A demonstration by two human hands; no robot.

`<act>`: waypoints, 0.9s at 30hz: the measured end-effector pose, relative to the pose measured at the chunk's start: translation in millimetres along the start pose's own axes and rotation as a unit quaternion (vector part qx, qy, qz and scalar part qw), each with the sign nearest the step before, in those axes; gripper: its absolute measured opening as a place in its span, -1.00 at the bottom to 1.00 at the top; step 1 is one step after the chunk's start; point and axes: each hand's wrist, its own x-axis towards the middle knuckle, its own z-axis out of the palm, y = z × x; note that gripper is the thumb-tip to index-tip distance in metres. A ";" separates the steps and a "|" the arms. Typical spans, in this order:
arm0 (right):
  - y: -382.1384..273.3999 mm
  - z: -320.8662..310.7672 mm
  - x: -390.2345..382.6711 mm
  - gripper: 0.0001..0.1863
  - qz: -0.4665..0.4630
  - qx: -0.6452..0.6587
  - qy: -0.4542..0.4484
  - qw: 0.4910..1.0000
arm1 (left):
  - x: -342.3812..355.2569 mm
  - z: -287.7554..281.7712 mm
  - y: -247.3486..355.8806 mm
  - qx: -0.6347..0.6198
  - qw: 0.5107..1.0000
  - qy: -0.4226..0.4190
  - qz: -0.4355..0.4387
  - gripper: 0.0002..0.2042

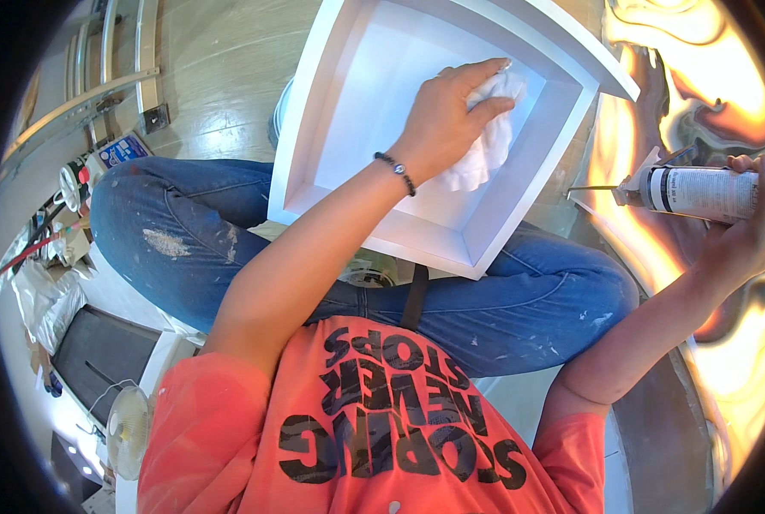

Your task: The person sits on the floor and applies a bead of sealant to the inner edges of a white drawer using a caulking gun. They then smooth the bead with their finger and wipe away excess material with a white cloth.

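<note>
A white open drawer (357, 128) rests tilted over my crossed legs, its inside facing up. My left hand (451, 111) is inside it, closed on a wadded white cloth (489, 141) that touches the drawer's bottom near the far right wall. Off to the right, my right hand (747, 218) has its fingers wrapped round a pale cylindrical spray can (699, 193). The can lies nearly level, with its nozzle end and a thin dark straw pointing left toward the drawer. Part of the can is hidden by my fingers.
A shiny, warped reflective surface (742, 360) runs along the right side. Metal rails (112, 68) stand at the far left. Boxes, plastic bags (44, 300) and a small fan (129, 428) sit on the left. Wood-look floor (219, 68) extends beyond my legs.
</note>
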 end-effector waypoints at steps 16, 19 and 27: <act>-30.7 29.7 -9.7 -0.68 -0.033 0.013 -0.024 0.999 | 14.3 55.3 -10.1 -0.077 0.996 0.051 0.010 -0.46; -24.4 24.2 -6.7 -0.66 -0.067 0.018 -0.056 0.996 | 15.2 62.0 -9.8 -0.071 0.997 0.037 0.003 -0.47; -23.6 16.7 -4.2 -0.64 -0.052 0.040 -0.071 0.995 | 22.5 66.0 -5.2 -0.058 0.997 -0.040 -0.023 -0.48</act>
